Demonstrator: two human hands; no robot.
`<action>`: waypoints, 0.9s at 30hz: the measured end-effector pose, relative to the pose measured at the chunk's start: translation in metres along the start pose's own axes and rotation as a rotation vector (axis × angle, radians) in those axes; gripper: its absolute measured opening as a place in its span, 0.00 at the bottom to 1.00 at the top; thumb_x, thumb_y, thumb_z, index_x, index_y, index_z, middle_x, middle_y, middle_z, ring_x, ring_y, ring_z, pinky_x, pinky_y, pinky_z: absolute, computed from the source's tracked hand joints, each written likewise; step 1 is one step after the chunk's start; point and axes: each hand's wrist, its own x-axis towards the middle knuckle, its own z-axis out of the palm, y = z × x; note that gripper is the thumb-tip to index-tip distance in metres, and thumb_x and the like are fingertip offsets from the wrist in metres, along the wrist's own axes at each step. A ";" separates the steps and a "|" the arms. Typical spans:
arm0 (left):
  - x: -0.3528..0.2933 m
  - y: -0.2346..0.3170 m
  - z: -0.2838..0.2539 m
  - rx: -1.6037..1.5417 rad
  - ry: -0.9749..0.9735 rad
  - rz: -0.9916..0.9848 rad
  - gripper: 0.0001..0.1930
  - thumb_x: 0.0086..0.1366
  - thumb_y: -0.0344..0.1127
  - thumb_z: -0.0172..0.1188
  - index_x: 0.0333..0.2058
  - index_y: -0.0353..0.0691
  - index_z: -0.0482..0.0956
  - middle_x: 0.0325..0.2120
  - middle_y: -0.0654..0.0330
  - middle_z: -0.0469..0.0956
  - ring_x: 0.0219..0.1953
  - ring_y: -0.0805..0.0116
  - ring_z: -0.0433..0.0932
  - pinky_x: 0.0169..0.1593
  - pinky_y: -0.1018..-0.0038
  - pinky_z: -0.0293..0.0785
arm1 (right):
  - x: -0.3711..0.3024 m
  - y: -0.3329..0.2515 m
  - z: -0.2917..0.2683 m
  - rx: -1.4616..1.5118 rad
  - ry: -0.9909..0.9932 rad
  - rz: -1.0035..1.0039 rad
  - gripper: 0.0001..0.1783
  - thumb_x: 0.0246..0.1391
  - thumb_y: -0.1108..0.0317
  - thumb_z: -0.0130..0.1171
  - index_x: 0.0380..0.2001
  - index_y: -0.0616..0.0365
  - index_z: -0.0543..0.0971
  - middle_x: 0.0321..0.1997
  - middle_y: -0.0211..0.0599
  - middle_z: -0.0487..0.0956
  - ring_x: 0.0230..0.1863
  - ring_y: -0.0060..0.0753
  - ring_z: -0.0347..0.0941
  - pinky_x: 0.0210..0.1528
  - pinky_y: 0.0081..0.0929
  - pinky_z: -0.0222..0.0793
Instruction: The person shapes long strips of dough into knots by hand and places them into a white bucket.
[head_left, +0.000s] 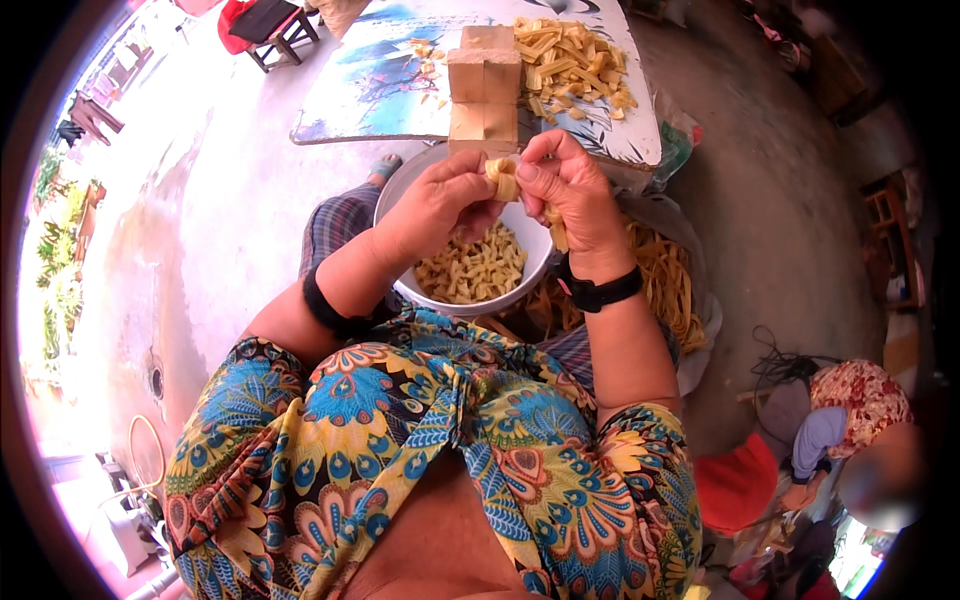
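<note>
Above a white bucket (540,262), both hands are closed on one flat, soft yellow strip (503,186) that looks like bean curd skin. My left hand (458,193) pinches its looped end between thumb and fingers. The other part is gripped by my right hand (566,185), and a tail of it hangs below the palm. Inside the bucket lies a heap of small yellow knotted pieces (475,268). Long loose yellow strips (665,280) fill a bag beside my right forearm. Whether the loop is pulled tight is hidden by the fingers.
Ahead stands a low table (390,95) with a printed top. It bears a brown cardboard piece (485,95) and a pile of short flat yellow pieces (570,65). A small stool (270,30) is at far left. Another person (850,420) sits at lower right near a red cloth (738,482).
</note>
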 end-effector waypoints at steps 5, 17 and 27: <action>-0.013 0.016 0.009 -0.325 -0.123 -0.009 0.05 0.61 0.34 0.44 0.28 0.41 0.64 0.23 0.57 0.69 0.22 0.66 0.71 0.25 0.72 0.74 | -0.002 -0.018 -0.034 0.133 0.082 -0.107 0.06 0.49 0.75 0.55 0.30 0.54 0.70 0.15 0.26 0.68 0.15 0.17 0.62 0.16 0.12 0.55; 0.013 0.028 -0.021 0.096 -0.301 0.015 0.16 0.60 0.38 0.57 0.43 0.37 0.67 0.29 0.58 0.76 0.28 0.71 0.77 0.30 0.77 0.74 | 0.002 -0.008 -0.006 -0.027 0.047 -0.096 0.06 0.52 0.71 0.55 0.33 0.57 0.69 0.18 0.25 0.70 0.18 0.15 0.63 0.20 0.13 0.58; 0.012 0.017 -0.032 0.064 -0.099 0.015 0.04 0.57 0.24 0.55 0.28 0.38 0.68 0.17 0.63 0.70 0.16 0.76 0.68 0.18 0.82 0.63 | 0.004 0.008 -0.016 -0.405 -0.026 -0.041 0.06 0.51 0.72 0.58 0.24 0.59 0.73 0.16 0.21 0.70 0.16 0.10 0.59 0.18 0.11 0.54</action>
